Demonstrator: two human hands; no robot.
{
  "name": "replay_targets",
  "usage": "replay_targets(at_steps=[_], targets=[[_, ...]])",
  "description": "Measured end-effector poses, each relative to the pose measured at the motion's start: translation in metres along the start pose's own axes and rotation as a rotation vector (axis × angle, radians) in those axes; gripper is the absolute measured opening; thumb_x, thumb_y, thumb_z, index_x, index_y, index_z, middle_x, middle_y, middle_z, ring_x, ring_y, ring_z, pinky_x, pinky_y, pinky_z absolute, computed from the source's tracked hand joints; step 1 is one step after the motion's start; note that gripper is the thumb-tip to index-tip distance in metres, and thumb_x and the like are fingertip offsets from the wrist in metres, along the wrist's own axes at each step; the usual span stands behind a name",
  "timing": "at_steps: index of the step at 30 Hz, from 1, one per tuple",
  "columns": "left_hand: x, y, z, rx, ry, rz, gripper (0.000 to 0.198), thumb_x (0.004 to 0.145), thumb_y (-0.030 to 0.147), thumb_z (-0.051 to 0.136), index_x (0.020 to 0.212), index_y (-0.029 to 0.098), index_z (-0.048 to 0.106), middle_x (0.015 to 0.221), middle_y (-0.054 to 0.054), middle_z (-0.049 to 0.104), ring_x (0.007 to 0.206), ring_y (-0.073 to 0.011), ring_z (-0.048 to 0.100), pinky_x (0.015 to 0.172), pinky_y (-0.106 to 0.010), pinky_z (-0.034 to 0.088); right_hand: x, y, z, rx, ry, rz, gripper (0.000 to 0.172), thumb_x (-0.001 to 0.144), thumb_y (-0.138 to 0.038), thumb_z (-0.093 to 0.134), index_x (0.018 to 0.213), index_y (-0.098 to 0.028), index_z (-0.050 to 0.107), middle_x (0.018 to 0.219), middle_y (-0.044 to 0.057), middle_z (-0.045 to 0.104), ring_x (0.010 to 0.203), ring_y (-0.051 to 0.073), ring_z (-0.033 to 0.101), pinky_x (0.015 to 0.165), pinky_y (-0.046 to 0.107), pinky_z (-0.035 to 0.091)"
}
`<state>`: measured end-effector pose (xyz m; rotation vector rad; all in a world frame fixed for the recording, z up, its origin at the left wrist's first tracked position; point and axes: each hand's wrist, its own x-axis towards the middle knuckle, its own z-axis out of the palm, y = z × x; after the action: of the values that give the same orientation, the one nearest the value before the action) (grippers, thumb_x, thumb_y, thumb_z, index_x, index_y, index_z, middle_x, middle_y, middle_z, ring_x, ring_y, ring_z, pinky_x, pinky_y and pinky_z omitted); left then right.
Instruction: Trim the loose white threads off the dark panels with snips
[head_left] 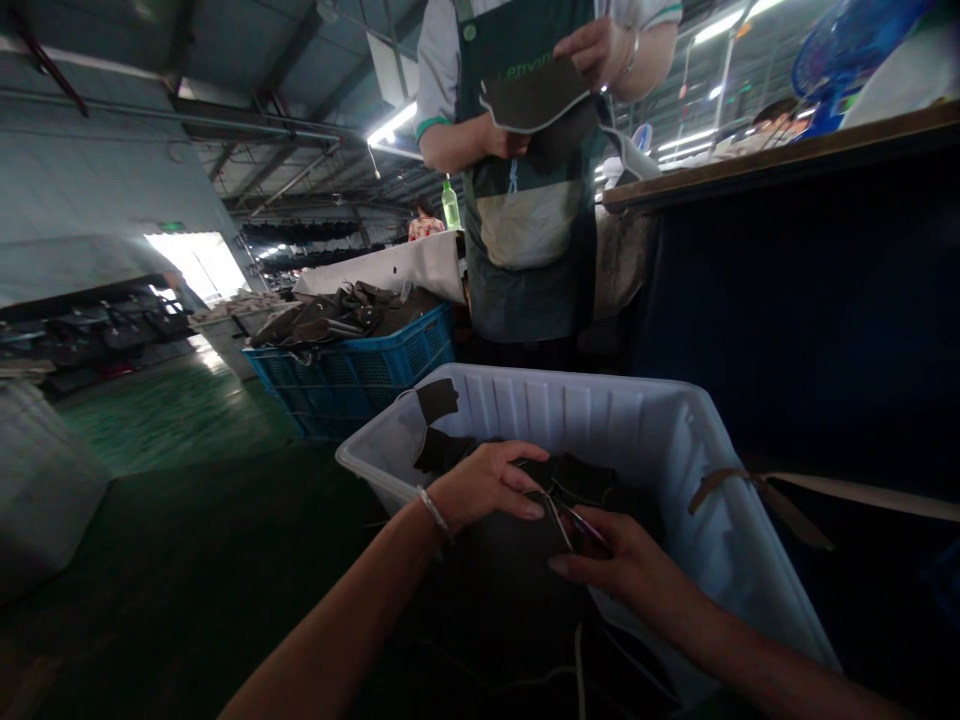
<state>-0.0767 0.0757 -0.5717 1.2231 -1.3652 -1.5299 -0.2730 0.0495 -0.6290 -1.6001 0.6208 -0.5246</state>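
Observation:
My left hand, with a bracelet at the wrist, pinches the edge of a dark fabric piece with a pale edging. In my right hand is a small pair of snips with a reddish-purple handle. Its blades point left, close to the left fingertips and the pale edge; whether they touch it I cannot tell. Both hands are over a white plastic tub. More dark pieces lie in the tub, and one dark piece hangs over its left rim.
A person in a green apron stands beyond the tub, holding a dark pale-edged piece. Blue crates heaped with dark pieces stand to the left. A strap is tied at the tub's right rim. At the right is a high table.

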Motion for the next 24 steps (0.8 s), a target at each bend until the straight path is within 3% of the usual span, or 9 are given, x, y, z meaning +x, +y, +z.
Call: replay_targets(at_steps=[6,10,13,15,17,19,21,22,24], targets=[[-0.008,0.014,0.001,0.110,0.053,0.117,0.067,0.054,0.010,0.075,0.116,0.008,0.052,0.084,-0.004,0.063,0.068,-0.0102,0.057,0.066,-0.025,0.043,0.011,-0.004,0.008,0.289,0.075,0.051,0.027,0.057,-0.035,0.077,0.067,-0.015,0.061,0.062,0.000,0.056,0.059,0.012,0.051,0.063,0.025,0.042],[-0.011,0.013,0.006,0.250,0.095,0.149,0.069,0.056,0.011,0.074,0.121,0.013,0.051,0.086,0.000,0.056,0.060,-0.0052,0.051,0.056,-0.021,0.037,0.012,-0.008,0.013,0.331,-0.065,-0.036,0.026,0.065,-0.035,0.075,0.079,-0.016,0.064,0.074,0.001,0.061,0.070,0.015,0.057,0.078,0.031,0.045],[-0.014,0.016,0.011,0.357,0.125,0.212,0.065,0.059,0.013,0.074,0.120,0.016,0.053,0.088,0.001,0.054,0.062,-0.0060,0.052,0.057,-0.021,0.038,0.012,-0.008,0.016,0.352,-0.063,-0.058,0.022,0.068,-0.032,0.073,0.079,-0.016,0.064,0.074,0.001,0.062,0.068,0.014,0.057,0.077,0.031,0.045],[-0.019,0.024,0.011,0.477,0.266,0.313,0.054,0.062,0.015,0.073,0.114,0.018,0.058,0.095,-0.002,0.056,0.077,-0.0105,0.055,0.070,-0.024,0.043,0.012,-0.011,0.016,0.418,-0.056,-0.069,0.021,0.070,-0.030,0.073,0.083,-0.016,0.065,0.074,0.001,0.063,0.066,0.014,0.057,0.075,0.031,0.046],[-0.029,0.035,0.008,0.596,0.520,0.413,0.039,0.068,0.018,0.070,0.106,0.019,0.062,0.103,-0.004,0.056,0.091,-0.0144,0.055,0.083,-0.028,0.043,0.011,-0.017,0.016,0.503,-0.024,-0.067,0.024,0.069,-0.030,0.074,0.086,-0.017,0.065,0.074,0.001,0.064,0.064,0.015,0.059,0.071,0.032,0.047],[-0.041,0.043,0.002,0.627,0.812,0.426,0.023,0.075,0.023,0.063,0.097,0.018,0.061,0.097,-0.003,0.057,0.089,-0.0151,0.054,0.081,-0.029,0.043,0.010,-0.029,0.015,0.570,0.047,-0.057,0.027,0.064,-0.032,0.077,0.084,-0.018,0.064,0.073,0.002,0.065,0.063,0.016,0.060,0.067,0.031,0.048],[-0.054,0.044,-0.001,0.583,0.996,0.337,0.013,0.078,0.028,0.057,0.084,0.016,0.055,0.081,-0.001,0.056,0.075,-0.0140,0.053,0.070,-0.028,0.042,0.011,-0.044,0.015,0.610,0.124,-0.055,0.031,0.061,-0.032,0.079,0.083,-0.018,0.063,0.074,0.002,0.065,0.062,0.016,0.060,0.063,0.029,0.047],[-0.059,0.041,0.000,0.570,0.988,0.268,0.014,0.079,0.030,0.056,0.078,0.016,0.053,0.074,0.000,0.054,0.069,-0.0134,0.050,0.065,-0.027,0.040,0.013,-0.052,0.014,0.631,0.147,-0.062,0.033,0.060,-0.033,0.080,0.083,-0.018,0.063,0.073,0.002,0.064,0.061,0.016,0.060,0.060,0.028,0.047],[-0.064,0.032,0.006,0.524,0.773,0.101,0.022,0.077,0.036,0.057,0.072,0.015,0.053,0.066,0.002,0.051,0.063,-0.0122,0.046,0.060,-0.026,0.035,0.018,-0.070,0.014,0.678,0.182,-0.074,0.034,0.060,-0.035,0.080,0.083,-0.018,0.061,0.069,0.000,0.062,0.058,0.015,0.058,0.055,0.026,0.045]])
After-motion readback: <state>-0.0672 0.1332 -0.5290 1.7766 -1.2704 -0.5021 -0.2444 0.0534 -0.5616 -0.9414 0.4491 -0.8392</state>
